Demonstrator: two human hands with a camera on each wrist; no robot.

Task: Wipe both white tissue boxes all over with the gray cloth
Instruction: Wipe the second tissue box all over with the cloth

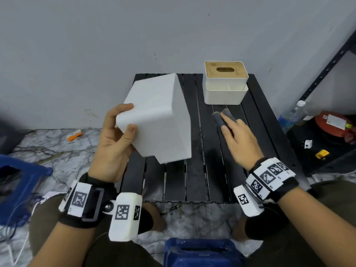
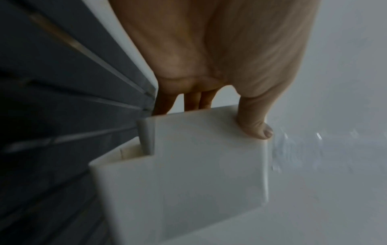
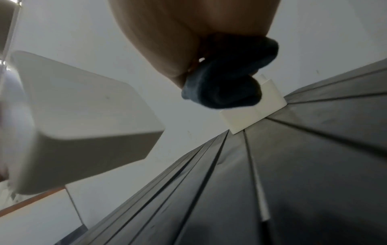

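head view: black slatted table point(image 1: 194, 180) fills the middle. over its left part the left hand point(image 1: 111, 145) grips a tilted white tissue box point(image 1: 159, 116), fingers and thumb curled round its near corner. the second white tissue box point(image 1: 224, 91) stands at the back right. in front of it the right hand point(image 1: 240, 139) holds the bunched gray cloth point(image 1: 221, 118), clear of both boxes.

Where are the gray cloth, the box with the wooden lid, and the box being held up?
gray cloth point(image 1: 221, 118): head view, its folded end past the fingertips.
box with the wooden lid point(image 1: 224, 94): head view, its front wall.
held box point(image 1: 154, 105): head view, its broad upturned face.
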